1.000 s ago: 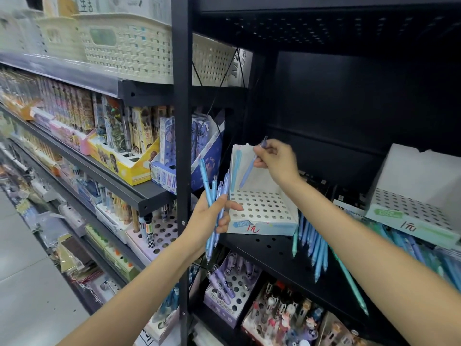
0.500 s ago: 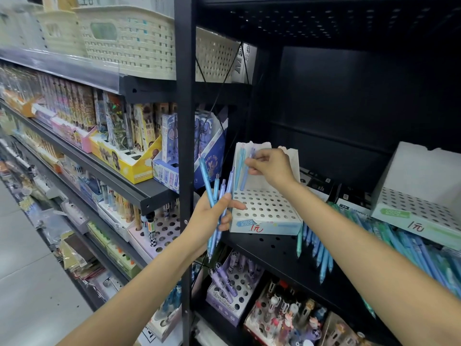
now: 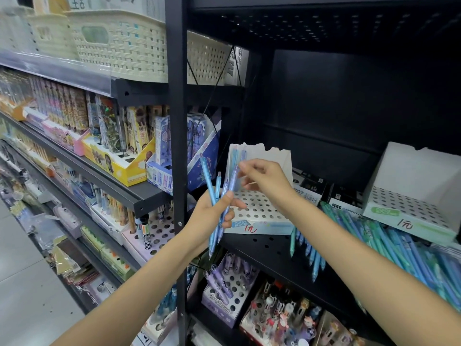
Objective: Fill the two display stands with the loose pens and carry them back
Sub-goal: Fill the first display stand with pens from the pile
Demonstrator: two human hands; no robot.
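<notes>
Blue plastic pens (image 3: 219,208), a near-upright bunch, sit gripped in my left hand (image 3: 212,218). My right hand (image 3: 264,181), just above and beside it, pinches the top of one. Behind both hands waits the white perforated cardboard stand (image 3: 259,208) on the black shelf (image 3: 269,248), two pens (image 3: 237,156) already slotted upright.

Cut off at the right edge: loose pens (image 3: 424,255). Partly hidden behind the left hand (image 3: 212,216): front left of the display stand (image 3: 262,211). Small label print there unreadable.
</notes>
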